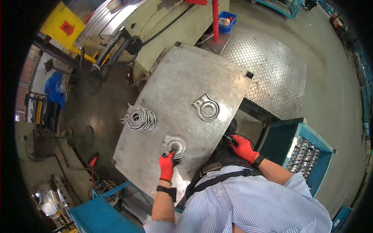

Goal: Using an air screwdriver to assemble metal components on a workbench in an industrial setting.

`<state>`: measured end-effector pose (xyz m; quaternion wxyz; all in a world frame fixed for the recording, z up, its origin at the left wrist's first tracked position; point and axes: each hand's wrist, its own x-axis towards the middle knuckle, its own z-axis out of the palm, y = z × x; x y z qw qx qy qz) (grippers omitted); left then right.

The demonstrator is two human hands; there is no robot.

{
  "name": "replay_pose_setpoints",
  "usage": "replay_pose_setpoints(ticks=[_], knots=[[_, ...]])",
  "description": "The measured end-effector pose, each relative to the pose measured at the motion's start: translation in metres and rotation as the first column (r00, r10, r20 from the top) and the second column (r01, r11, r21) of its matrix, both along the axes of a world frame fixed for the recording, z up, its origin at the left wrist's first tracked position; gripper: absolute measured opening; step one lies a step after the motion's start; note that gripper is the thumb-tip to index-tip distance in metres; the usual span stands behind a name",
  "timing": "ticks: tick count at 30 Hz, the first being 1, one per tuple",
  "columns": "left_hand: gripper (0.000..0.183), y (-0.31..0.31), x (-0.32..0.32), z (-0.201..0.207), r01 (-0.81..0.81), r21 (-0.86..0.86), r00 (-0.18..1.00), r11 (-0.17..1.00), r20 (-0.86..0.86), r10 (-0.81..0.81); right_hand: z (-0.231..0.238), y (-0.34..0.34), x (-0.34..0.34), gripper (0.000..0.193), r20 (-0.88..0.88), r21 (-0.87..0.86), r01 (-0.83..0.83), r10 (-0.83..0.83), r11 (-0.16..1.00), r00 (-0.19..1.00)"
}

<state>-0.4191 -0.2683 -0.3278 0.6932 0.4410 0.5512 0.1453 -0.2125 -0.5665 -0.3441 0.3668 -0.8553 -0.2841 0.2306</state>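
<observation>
My left hand (pixel 166 167), in a red glove with dark fingertips, is at a stamped metal bracket (pixel 179 143) on the metal table. Its fingers close on the bracket's round ring near the centre hole. Beyond the table's right edge, my right hand (pixel 243 148), also gloved in red, is closed around a thin dark object with a narrow tip, too small to name. A similar single bracket (pixel 210 110) lies flat toward the table's right side. At the left, several more brackets form a leaning, overlapped stack (pixel 140 118).
The metal table (pixel 186 72) has dark corner pieces. Right of me, a blue bin (pixel 323 171) holds many shiny metal parts. Behind it lies a tread-plate platform (pixel 272 70) with a red post (pixel 215 21) and a small blue basket (pixel 227 22). A machine (pixel 163 27) borders the far left.
</observation>
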Motion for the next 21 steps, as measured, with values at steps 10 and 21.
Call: replay_pose_setpoints(ticks=[10,21], knots=[[0.048,0.051,-0.04,0.045,0.702,0.647,0.651,0.297,-0.753,0.101,0.015,-0.004,0.017,0.043,0.026,-0.023,-0.046,0.047,0.999,0.999],[0.075,-0.052,0.215,0.026,0.774,0.45,0.618,0.446,-0.69,-0.377,0.013,-0.022,0.036,0.041,-0.032,-0.035,0.058,-0.06,0.998,0.998]])
